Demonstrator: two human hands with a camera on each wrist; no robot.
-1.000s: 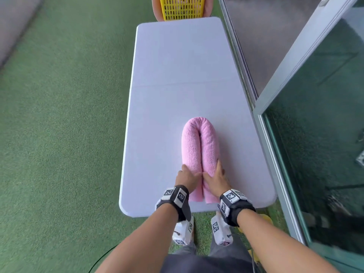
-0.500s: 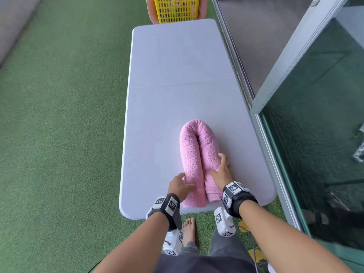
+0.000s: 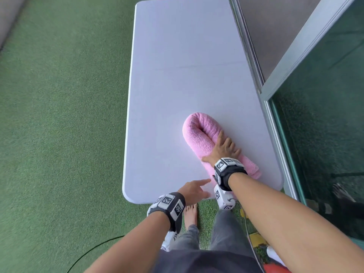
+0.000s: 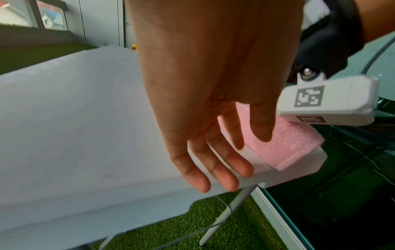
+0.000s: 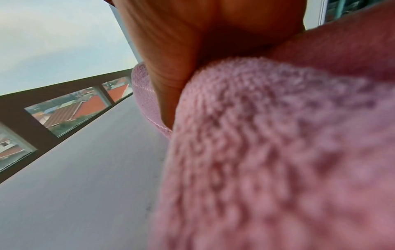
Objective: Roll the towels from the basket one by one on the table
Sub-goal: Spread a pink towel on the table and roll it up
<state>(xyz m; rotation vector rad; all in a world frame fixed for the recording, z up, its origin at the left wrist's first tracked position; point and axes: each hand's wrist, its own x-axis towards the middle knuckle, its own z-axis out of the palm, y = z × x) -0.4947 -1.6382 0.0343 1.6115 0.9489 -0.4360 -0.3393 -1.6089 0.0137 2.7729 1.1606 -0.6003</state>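
Doubled-over pink terry towel roll (image 3: 199, 133) lay slanted at the near right of the white plastic table (image 3: 177, 56). Right hand (image 3: 223, 147) lay spread flat on it, probably pinning the fold. Left hand (image 3: 192, 191) hovered loose-fingered, empty, at the table edge.

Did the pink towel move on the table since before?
Yes. The pink towel has swung: its near ends now angle toward the table's right corner by the glass, under the right hand.
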